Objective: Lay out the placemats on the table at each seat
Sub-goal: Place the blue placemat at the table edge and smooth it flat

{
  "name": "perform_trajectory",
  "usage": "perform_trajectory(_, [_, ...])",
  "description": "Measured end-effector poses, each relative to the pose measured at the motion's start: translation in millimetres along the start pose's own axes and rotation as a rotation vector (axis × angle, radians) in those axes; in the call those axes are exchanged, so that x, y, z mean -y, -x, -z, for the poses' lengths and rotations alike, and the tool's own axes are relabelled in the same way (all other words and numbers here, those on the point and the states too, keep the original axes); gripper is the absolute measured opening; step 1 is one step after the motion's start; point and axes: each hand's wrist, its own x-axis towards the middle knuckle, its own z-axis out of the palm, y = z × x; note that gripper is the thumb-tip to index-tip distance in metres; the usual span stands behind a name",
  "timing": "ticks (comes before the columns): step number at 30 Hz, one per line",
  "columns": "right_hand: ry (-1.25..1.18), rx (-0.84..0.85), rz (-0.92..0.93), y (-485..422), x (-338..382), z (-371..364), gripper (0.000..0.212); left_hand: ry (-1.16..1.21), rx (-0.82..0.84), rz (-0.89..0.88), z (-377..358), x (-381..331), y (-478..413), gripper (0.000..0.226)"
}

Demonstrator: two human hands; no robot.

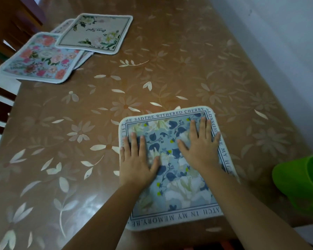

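Note:
A blue floral placemat (177, 192) with lettering around its border lies flat on the table near the front right edge. My left hand (137, 159) presses flat on its left side, fingers spread. My right hand (201, 143) presses flat on its upper right part, fingers spread too. Neither hand grips anything. At the far left lies a loose pile of placemats: a cream one with green and white flowers (96, 32) on top, a light blue one with pink roses (42, 58) in front, and others partly hidden beneath.
The table (170, 73) has a glossy brown cover with pale flower prints. A dark wooden chair (2, 105) stands along the left edge. A green plastic object (302, 181) sits at the right edge. A pale wall runs along the right.

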Motion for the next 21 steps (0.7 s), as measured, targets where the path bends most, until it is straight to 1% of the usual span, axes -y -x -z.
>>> perform_trajectory(3, [0.01, 0.027, 0.03, 31.9, -8.8, 2.0, 0.078, -0.015, 0.023, -0.045, -0.7, -2.2, 20.8, 0.079])
perform_trajectory(8, [0.029, 0.059, 0.049, 82.7, -20.4, 2.2, 0.083, -0.048, 0.065, -0.127, -4.5, 0.3, 46.1, 0.079])
perform_trajectory(11, [0.014, 0.077, 0.053, 106.1, -17.4, 4.2, 0.079, -0.042, 0.088, -0.161, -5.2, -1.6, 62.9, 0.079])
perform_trajectory(17, [0.039, 0.174, 0.096, 124.3, -3.7, 4.2, 0.078, -0.105, 0.139, -0.23, -5.7, -6.5, 89.5, 0.08])
perform_trajectory(21, [0.039, 0.249, 0.163, 131.5, -1.6, 4.9, 0.079, -0.043, 0.172, -0.243, -3.1, -3.0, 98.2, 0.073])
